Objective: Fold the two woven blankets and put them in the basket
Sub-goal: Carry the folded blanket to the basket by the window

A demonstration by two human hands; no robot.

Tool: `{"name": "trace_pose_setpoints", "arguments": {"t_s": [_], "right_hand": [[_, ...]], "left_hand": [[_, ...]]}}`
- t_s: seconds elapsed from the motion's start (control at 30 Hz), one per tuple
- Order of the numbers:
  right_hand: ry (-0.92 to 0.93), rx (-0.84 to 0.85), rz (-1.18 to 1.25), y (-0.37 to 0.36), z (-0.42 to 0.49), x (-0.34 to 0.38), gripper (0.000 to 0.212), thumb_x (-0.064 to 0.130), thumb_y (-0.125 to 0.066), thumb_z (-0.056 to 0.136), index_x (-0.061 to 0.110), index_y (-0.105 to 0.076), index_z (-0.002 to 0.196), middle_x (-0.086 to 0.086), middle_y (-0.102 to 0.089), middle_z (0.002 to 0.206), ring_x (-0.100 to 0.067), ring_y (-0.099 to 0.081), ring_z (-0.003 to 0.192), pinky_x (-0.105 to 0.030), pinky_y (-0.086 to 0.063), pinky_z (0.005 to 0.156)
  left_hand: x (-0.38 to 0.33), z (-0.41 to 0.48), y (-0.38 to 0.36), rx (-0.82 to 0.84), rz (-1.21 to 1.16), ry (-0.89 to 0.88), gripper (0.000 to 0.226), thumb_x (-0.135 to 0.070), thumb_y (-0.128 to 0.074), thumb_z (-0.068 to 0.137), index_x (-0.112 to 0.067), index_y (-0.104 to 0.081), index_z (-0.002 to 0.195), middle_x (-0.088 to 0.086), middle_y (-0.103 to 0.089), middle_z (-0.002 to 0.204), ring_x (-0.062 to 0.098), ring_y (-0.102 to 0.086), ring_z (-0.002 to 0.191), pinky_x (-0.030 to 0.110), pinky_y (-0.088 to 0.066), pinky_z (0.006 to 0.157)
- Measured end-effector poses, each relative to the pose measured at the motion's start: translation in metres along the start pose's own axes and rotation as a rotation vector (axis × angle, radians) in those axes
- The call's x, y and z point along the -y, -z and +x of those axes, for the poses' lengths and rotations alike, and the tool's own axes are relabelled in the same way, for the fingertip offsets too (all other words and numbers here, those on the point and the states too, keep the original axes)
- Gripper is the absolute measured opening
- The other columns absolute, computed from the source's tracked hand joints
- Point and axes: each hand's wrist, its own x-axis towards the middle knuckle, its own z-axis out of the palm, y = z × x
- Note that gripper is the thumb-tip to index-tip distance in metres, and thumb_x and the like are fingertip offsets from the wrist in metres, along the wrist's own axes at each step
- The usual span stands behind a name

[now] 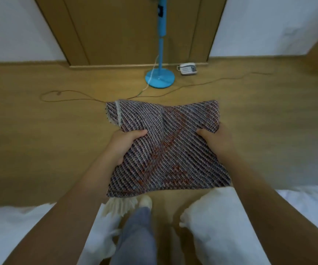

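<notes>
While the left hand (127,146) and right hand (216,142) each grip one side of the folded blanket (171,159), unsecured layers could slip open; basket not in view.

Both bare arms reach forward. Left grip (124,145) and right grip (214,139) clasp the blanket (173,155) at its sides, fingers seemingly curled beneath.
</notes>
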Motion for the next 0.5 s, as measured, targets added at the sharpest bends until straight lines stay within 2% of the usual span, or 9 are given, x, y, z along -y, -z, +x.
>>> {"name": "trace_pose_setpoints", "arguments": {"t_s": [0.07,0.1,0.23,0.3,0.4,0.5], "right_hand": [[-0.046,-0.069,0.027,0.020,0.036,-0.005,0.036,0.032,-0.067,0.080,0.019,-0.058,0.113,-0.001,-0.065,0.107,-0.023,-0.063,0.093,-0.045,-0.053,0.089],[-0.070,-0.116,0.042,0.030,0.052,-0.006,0.033,0.032,-0.067,0.080,0.020,-0.059,0.110,0.001,-0.065,0.103,-0.021,-0.063,0.091,-0.044,-0.053,0.088],[-0.166,-0.319,0.095,0.075,0.102,-0.009,0.045,0.031,-0.069,0.078,0.014,-0.057,0.118,-0.003,-0.063,0.106,-0.022,-0.062,0.092,-0.032,-0.049,0.079],[-0.210,-0.414,0.129,0.100,0.119,-0.014,0.050,0.030,-0.069,0.078,0.012,-0.054,0.122,-0.004,-0.062,0.108,-0.021,-0.059,0.091,-0.030,-0.045,0.078],[-0.291,-0.561,0.141,0.140,0.140,-0.027,0.050,0.033,-0.069,0.077,0.013,-0.054,0.120,-0.004,-0.062,0.110,-0.020,-0.057,0.090,-0.033,-0.047,0.082],[-0.352,-0.674,0.199,0.181,0.160,-0.045,0.051,0.033,-0.069,0.077,0.014,-0.053,0.122,-0.007,-0.062,0.116,-0.024,-0.059,0.099,-0.042,-0.049,0.093]], "left_hand": [[-0.022,0.045,-0.035,0.074,0.035,-0.003,0.048,-0.033,-0.077,0.072,-0.016,-0.061,0.115,0.001,-0.068,0.108,0.024,-0.065,0.091,0.041,-0.051,0.086],[-0.034,0.066,-0.054,0.109,0.058,-0.012,0.049,-0.032,-0.077,0.072,-0.016,-0.061,0.116,0.001,-0.067,0.109,0.024,-0.065,0.092,0.041,-0.050,0.087],[-0.083,0.136,-0.130,0.310,0.168,-0.030,0.045,-0.031,-0.077,0.072,-0.019,-0.061,0.112,-0.002,-0.066,0.102,0.019,-0.064,0.087,0.035,-0.048,0.078],[-0.102,0.162,-0.171,0.403,0.223,-0.027,0.045,-0.031,-0.078,0.071,-0.019,-0.060,0.111,-0.002,-0.065,0.101,0.021,-0.063,0.089,0.036,-0.048,0.081],[-0.124,0.190,-0.240,0.550,0.296,-0.025,0.035,-0.031,-0.078,0.071,-0.022,-0.059,0.100,-0.006,-0.065,0.094,0.018,-0.063,0.084,0.035,-0.047,0.079],[-0.139,0.211,-0.313,0.673,0.378,-0.028,0.035,-0.032,-0.077,0.072,-0.022,-0.061,0.102,-0.008,-0.067,0.094,0.018,-0.064,0.085,0.034,-0.048,0.077]]}}
